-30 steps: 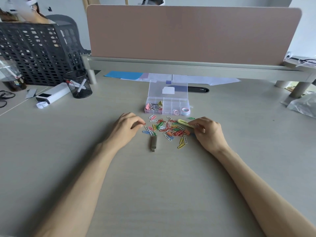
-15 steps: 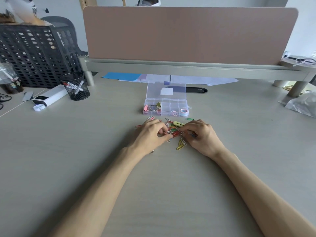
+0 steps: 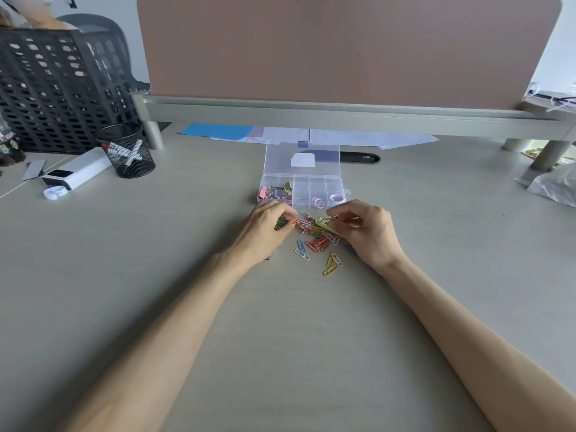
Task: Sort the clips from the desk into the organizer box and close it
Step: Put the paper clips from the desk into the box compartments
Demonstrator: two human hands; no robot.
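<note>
just near of the open organizer box (image 3: 341, 186), on the desk (image 3: 280, 332), the coloured paper clips (image 3: 315, 239) lie in a loose heap between my hands, with a few strays nearer to me. my left hand (image 3: 265, 227) is curled round a small bunch of them, green and red showing at the fingertips, and my right hand (image 3: 366, 230) pinches one or two at the heap's far right edge. they look light, thin and slick on the smooth top, and likely to snag one another, so i'd nip each by its rounded end rather than press it flat.
</note>
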